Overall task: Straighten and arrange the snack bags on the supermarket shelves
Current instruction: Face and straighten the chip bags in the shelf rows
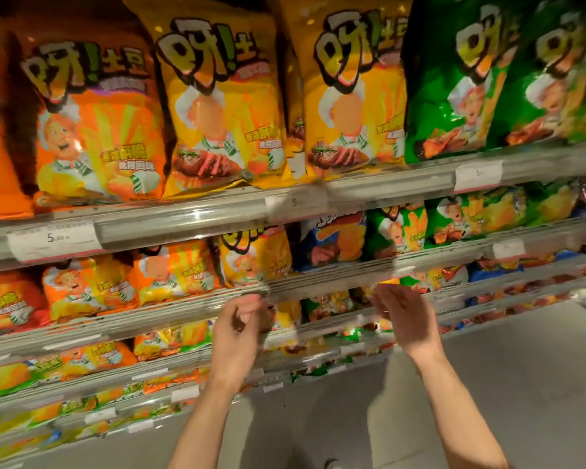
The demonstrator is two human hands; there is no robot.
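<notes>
Snack bags fill tiered shelves across the frame: orange bags (95,130) at upper left, yellow bags (217,106) at upper centre, green bags (454,82) at upper right; smaller bags stand on the lower shelves; the left hand (239,330), at lower centre, has its fingers loosely curled before a shelf rail (183,309), blurred, and I cannot tell whether it holds anything; the right hand (405,316) is raised just right of it, fingers straight, holding nothing.

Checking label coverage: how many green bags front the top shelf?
2. One green bag stands just right of the yellow ones; the second green bag stands beside it near the right frame edge. More may sit behind or beyond.
</notes>
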